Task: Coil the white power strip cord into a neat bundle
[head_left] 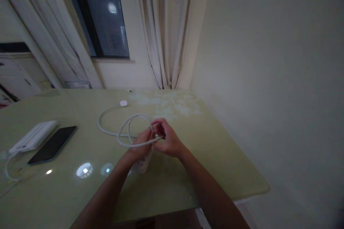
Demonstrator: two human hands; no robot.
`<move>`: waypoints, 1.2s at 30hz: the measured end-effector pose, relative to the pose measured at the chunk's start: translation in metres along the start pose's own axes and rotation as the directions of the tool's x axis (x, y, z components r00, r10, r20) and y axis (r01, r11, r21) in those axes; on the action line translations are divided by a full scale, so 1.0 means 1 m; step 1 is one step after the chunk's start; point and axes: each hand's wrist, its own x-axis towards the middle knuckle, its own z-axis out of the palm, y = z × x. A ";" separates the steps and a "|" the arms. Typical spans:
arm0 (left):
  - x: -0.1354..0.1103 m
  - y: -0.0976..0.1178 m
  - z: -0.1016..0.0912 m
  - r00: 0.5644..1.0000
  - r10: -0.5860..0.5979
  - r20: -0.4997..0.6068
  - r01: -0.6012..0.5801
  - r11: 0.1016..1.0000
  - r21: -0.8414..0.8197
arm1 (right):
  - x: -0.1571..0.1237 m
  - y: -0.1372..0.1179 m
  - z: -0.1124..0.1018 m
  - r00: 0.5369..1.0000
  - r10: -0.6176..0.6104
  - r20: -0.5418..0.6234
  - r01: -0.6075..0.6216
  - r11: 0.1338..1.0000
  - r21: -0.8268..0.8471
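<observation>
A white cable (107, 130) lies in loops on the pale green table (215, 157), its small white plug end (123, 103) pointing toward the window. My left hand (141, 146) is closed on the cable and on a white block, perhaps a charger (143, 162), that hangs under the palm. My right hand (168, 139) pinches the cable loop just beside the left fingers. Both hands meet near the table's middle.
At the left lie a white power bank (33, 136) with a short cord and a dark phone (52, 144) beside it. Curtains (166, 28) and a dark window (102, 14) stand behind the table. A wall runs along the right; the table's near-right corner (264, 186) is rounded.
</observation>
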 end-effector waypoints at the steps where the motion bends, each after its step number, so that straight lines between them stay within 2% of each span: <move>1: 0.000 -0.003 0.001 0.999 0.026 0.035 -0.026 1.000 0.008 | -0.001 -0.002 0.001 0.999 -0.014 0.037 0.013 0.999 0.030; 4: -0.002 -0.010 0.003 0.983 0.114 0.144 -0.121 0.992 0.044 | -0.003 -0.005 0.004 0.998 -0.029 0.058 0.028 0.999 0.022; 7: -0.010 -0.010 0.004 0.972 0.173 0.161 -0.214 0.934 0.288 | -0.002 0.000 0.008 0.998 -0.060 -0.017 0.057 0.991 -0.125; 10: -0.019 -0.005 0.006 0.981 0.138 0.138 -0.194 0.737 0.647 | -0.001 0.007 0.010 0.988 -0.115 -0.106 0.084 0.962 -0.261; 12: -0.023 0.001 0.010 0.983 0.144 0.112 -0.175 0.579 0.796 | 0.000 0.011 0.009 0.970 -0.143 -0.195 0.073 0.943 -0.324; 14: -0.025 0.009 0.013 0.970 0.218 0.109 -0.202 0.474 0.857 | 0.001 0.014 0.006 0.950 -0.145 -0.276 0.036 0.931 -0.364; 17: -0.024 0.020 0.016 0.939 0.329 0.097 -0.235 0.411 0.881 | 0.002 0.016 0.002 0.952 -0.110 -0.285 -0.006 0.925 -0.379; 21: -0.020 0.024 0.009 0.919 0.391 0.043 -0.208 0.391 0.896 | 0.003 0.017 0.001 0.964 -0.090 -0.252 -0.014 0.923 -0.384; 26: -0.015 0.014 -0.004 0.889 0.458 0.020 -0.230 0.408 0.883 | 0.005 0.016 0.004 0.982 -0.112 -0.149 0.041 0.910 -0.412; 28: -0.014 0.008 -0.008 0.868 0.495 -0.032 -0.221 0.444 0.869 | 0.005 0.016 0.004 0.989 -0.116 -0.095 0.068 0.911 -0.408; 31: -0.012 0.000 -0.014 0.840 0.519 -0.159 -0.142 0.493 0.858 | 0.005 0.019 0.005 0.997 -0.074 -0.038 0.053 0.920 -0.389; 34: -0.010 -0.002 -0.018 0.813 0.507 -0.288 -0.088 0.595 0.799 | 0.004 0.024 0.008 0.997 0.042 -0.070 -0.058 0.964 -0.260; 36: -0.009 0.001 -0.017 0.811 0.496 -0.312 -0.132 0.673 0.727 | 0.005 0.028 0.011 0.984 0.113 -0.137 -0.134 0.979 -0.155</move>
